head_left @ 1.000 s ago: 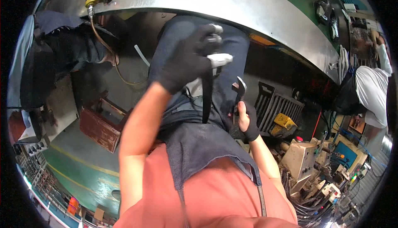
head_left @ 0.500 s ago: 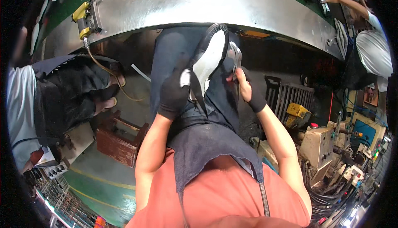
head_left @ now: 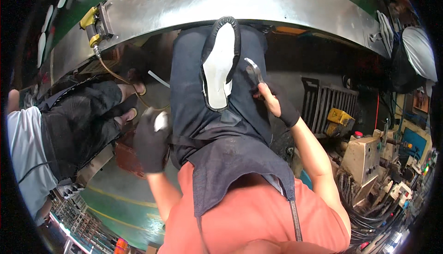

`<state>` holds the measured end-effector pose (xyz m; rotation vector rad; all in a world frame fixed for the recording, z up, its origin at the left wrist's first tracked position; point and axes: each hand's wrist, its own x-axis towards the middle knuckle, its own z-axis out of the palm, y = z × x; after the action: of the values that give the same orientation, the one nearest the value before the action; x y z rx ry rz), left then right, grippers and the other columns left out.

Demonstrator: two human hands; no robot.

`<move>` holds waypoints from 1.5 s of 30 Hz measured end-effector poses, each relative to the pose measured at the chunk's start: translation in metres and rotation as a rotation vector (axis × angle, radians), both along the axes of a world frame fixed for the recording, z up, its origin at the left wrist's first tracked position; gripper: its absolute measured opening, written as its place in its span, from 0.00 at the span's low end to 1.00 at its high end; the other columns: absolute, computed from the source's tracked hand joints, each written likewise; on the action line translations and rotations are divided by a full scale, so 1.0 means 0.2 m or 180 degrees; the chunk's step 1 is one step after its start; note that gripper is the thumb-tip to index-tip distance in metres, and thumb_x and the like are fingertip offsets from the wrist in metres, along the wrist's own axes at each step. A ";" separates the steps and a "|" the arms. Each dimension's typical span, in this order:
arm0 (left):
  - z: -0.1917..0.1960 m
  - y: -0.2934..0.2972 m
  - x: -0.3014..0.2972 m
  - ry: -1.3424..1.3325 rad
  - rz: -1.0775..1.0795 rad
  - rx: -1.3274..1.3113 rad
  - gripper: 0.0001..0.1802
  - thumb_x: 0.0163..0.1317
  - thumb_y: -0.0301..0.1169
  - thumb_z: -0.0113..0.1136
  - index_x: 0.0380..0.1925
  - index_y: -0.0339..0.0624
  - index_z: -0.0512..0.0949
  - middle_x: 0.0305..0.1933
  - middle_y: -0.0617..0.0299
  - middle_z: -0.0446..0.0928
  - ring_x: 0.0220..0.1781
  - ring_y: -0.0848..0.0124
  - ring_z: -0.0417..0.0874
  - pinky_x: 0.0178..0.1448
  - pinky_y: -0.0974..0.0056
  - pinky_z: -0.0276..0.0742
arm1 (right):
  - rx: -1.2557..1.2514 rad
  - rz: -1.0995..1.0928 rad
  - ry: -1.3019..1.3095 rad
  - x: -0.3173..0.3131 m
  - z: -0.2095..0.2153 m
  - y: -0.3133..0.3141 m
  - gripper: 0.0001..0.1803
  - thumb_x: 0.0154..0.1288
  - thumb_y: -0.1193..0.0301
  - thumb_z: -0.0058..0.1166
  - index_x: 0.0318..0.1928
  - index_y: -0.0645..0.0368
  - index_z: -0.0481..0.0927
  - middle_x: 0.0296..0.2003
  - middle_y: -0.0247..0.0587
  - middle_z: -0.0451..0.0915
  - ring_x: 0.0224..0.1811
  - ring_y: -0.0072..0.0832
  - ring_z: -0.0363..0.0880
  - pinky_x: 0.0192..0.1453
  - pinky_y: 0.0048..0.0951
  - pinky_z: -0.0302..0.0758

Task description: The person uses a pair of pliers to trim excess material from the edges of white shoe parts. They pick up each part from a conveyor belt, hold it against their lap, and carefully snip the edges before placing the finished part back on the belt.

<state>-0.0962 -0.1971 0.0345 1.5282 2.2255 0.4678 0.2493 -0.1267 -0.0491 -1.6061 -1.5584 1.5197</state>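
A shoe upper (head_left: 221,62) rests sole up on my dark-trousered thighs, its black edge folded around a white sole board. Neither hand touches it. My left hand (head_left: 151,138), in a black fingerless glove with a white-wrapped thumb, is off to the left of my lap, somewhat blurred. It looks closed on a dark strip (head_left: 191,140) that trails across my lap. In my right hand (head_left: 275,102), also gloved with bare fingertips, is a pair of metal pincers (head_left: 254,71). Their curved jaw points up beside the shoe; the handles are mostly hidden by the hand.
Ahead runs a metal bench (head_left: 194,0) with a yellow air tool (head_left: 93,30) and its hose at left. A brown wooden stool (head_left: 131,155) is by my left arm. A person (head_left: 69,129) is at left. Machinery (head_left: 362,161) and a yellow pedal (head_left: 339,121) are at right.
My left hand has left the shoe and swung left and back, drawing the dark strip along. The shoe now lies straighter on my lap. The pincers have moved slightly nearer and left.
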 end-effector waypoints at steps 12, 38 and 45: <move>-0.66 0.21 0.57 -0.2436 -0.0789 0.0491 0.55 0.47 0.29 0.70 0.68 0.27 0.44 0.73 0.41 0.48 0.75 0.55 0.49 0.75 0.58 0.47 | 0.0659 0.2493 -0.1658 -0.08 0.39 0.20 0.22 0.67 0.54 0.46 0.32 0.60 0.81 0.26 0.50 0.78 0.29 0.44 0.79 0.33 0.37 0.73; -0.63 0.16 0.63 -0.2641 -0.0280 0.0632 0.36 0.55 0.22 0.59 0.64 0.27 0.57 0.64 0.44 0.64 0.67 0.58 0.65 0.67 0.61 0.61 | 0.2171 0.2933 -0.2481 -0.25 0.22 0.22 0.21 0.63 0.53 0.49 0.28 0.59 0.81 0.28 0.45 0.78 0.28 0.40 0.78 0.33 0.40 0.76; -0.69 0.23 0.53 -0.3057 -0.0375 0.0537 0.41 0.54 0.30 0.64 0.65 0.27 0.56 0.66 0.42 0.62 0.68 0.54 0.63 0.69 0.60 0.58 | 0.1967 0.3207 -0.3488 -0.37 0.28 0.21 0.20 0.61 0.51 0.50 0.23 0.53 0.76 0.22 0.40 0.76 0.24 0.37 0.78 0.27 0.37 0.74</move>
<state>0.0096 -0.1514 -0.1028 1.1230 1.3626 1.0911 0.1756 -0.0852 0.0075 -1.3042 -3.3214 0.1372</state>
